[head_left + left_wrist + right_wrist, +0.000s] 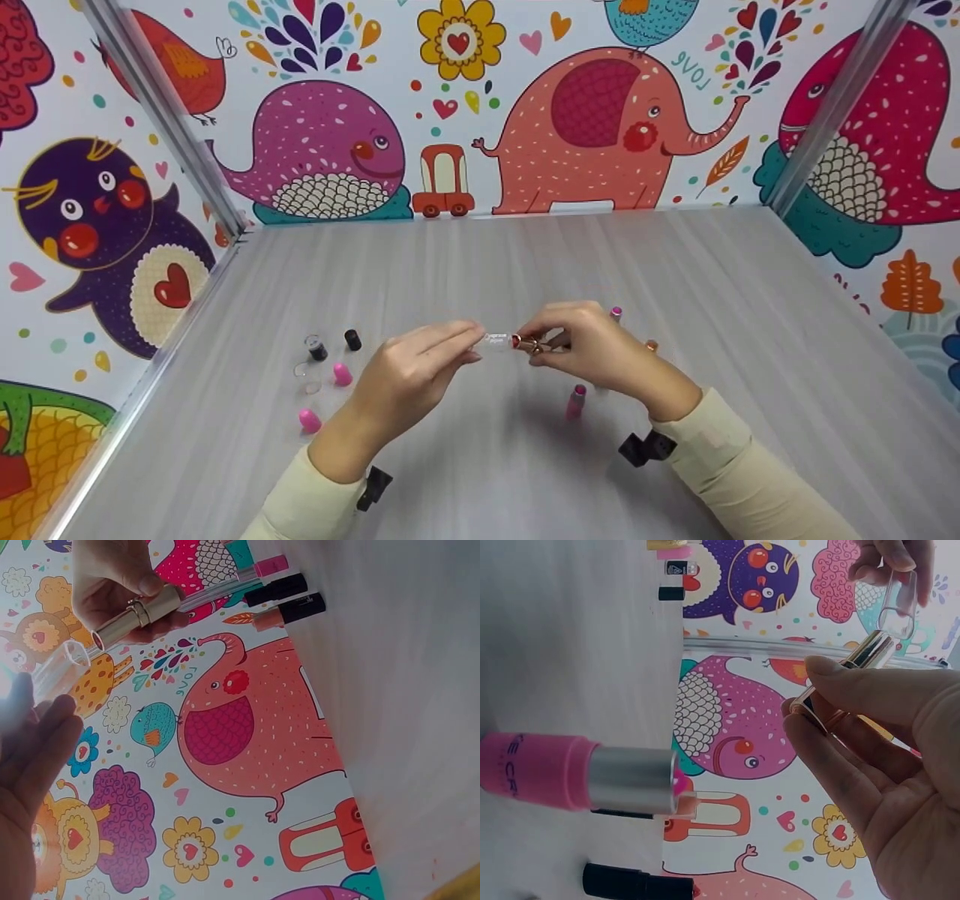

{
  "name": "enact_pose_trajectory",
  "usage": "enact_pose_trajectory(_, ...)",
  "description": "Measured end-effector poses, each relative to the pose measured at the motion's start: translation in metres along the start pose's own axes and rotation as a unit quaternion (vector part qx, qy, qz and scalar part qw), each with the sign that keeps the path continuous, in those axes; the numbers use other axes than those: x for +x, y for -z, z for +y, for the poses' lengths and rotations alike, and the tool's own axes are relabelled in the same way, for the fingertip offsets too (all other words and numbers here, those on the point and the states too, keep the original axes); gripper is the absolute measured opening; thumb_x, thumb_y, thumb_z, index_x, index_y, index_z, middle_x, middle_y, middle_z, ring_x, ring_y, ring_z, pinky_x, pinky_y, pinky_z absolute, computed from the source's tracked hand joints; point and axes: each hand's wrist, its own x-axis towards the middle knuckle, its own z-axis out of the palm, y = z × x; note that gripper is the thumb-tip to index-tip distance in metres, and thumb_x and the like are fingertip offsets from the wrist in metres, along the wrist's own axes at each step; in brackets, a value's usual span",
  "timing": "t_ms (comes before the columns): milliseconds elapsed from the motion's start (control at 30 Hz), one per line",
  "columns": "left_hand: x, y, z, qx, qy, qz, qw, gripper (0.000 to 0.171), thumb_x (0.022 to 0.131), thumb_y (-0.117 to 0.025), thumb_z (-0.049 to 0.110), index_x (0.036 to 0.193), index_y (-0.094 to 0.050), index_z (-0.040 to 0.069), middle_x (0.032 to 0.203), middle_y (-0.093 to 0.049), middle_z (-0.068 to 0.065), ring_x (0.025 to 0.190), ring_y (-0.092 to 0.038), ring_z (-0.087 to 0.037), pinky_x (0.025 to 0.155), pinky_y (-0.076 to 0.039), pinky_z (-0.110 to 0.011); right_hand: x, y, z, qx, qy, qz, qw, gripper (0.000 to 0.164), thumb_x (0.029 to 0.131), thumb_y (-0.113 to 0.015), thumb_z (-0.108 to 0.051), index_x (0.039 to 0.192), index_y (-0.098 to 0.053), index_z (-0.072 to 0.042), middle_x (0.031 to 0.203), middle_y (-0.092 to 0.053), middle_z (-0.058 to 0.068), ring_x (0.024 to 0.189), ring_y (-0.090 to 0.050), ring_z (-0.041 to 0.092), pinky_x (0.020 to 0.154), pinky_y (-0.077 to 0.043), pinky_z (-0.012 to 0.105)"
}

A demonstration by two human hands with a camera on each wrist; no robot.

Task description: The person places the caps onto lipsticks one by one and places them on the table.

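Head view: we note both hands close together above the grey table (480, 270). Left hand (416, 367) pinches a clear cap (496, 342) between thumb and fingers. Right hand (596, 345) pinches a gold tube (529, 343), one end facing the cap's mouth; we cannot tell whether the two touch. Near the right hand, a pink lipstick (576, 403) stands upright, uncapped. Beyond the left hand we record two pink pieces (309, 421), a black cap (352, 340) and a clear-and-black piece (317, 349). Left wrist view: we see a peach-and-black tube (289, 612) standing on the tabletop.
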Motion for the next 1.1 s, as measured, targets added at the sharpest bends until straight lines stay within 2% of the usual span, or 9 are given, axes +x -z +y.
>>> enact_pose_trajectory(233, -0.002, -0.002, 0.002, 0.008, -0.004, -0.014, 0.9999, 0.036, 0.083, -0.09, 0.005, 0.117, -0.079, -0.001, 0.111, -0.08, -0.013, 0.097, -0.079, -0.025, 0.086, -0.063, -0.035, -0.001, -0.001, -0.005, -0.013, 0.011, -0.004, 1.0, 0.03, 0.085, -0.089, 0.001, 0.112, -0.081, -0.011, 0.103, -0.077, -0.002, 0.097, -0.074, 0.014, 0.082, -0.063, 0.029)
enact_pose_trajectory(433, -0.003, -0.002, 0.004, 0.02, -0.013, -0.029, 0.9993, 0.031, 0.088, -0.086, 0.007, 0.117, -0.079, -0.001, 0.111, -0.079, -0.013, 0.098, -0.079, -0.025, 0.087, -0.063, -0.035, -0.001, -0.003, -0.007, -0.028, 0.023, -0.007, 0.999, 0.031, 0.084, -0.089, 0.001, 0.112, -0.081, -0.011, 0.103, -0.077, -0.004, 0.096, -0.074, 0.012, 0.083, -0.063, 0.029)
enact_pose_trajectory(733, -0.004, -0.006, 0.0, 0.018, -0.021, -0.031, 0.9991, 0.035, 0.084, -0.09, 0.008, 0.116, -0.079, -0.001, 0.108, -0.079, -0.012, 0.094, -0.079, -0.025, 0.084, -0.063, -0.034, -0.002, -0.004, -0.013, -0.065, 0.037, 0.001, 0.997, 0.043, 0.085, -0.087, 0.003, 0.126, -0.076, -0.007, 0.111, -0.078, 0.002, 0.1, -0.075, 0.016, 0.086, -0.063, 0.032)
enact_pose_trajectory(933, -0.003, -0.007, 0.001, 0.014, -0.015, -0.04, 0.999, 0.034, 0.085, -0.09, 0.01, 0.115, -0.08, -0.001, 0.107, -0.08, -0.011, 0.093, -0.079, -0.024, 0.083, -0.064, -0.034, -0.003, -0.005, -0.016, -0.041, 0.053, 0.008, 0.998, 0.033, 0.085, -0.088, 0.001, 0.115, -0.08, -0.008, 0.104, -0.078, -0.001, 0.092, -0.074, 0.012, 0.083, -0.063, 0.028)
enact_pose_trajectory(1100, -0.004, -0.007, 0.001, 0.007, -0.009, -0.043, 0.999, 0.033, 0.085, -0.089, 0.01, 0.115, -0.079, -0.001, 0.107, -0.08, -0.011, 0.093, -0.079, -0.023, 0.082, -0.064, -0.034, -0.003, -0.005, -0.017, -0.02, 0.049, 0.021, 0.998, 0.035, 0.085, -0.088, 0.001, 0.118, -0.08, -0.006, 0.105, -0.08, 0.001, 0.092, -0.076, 0.013, 0.083, -0.063, 0.027)
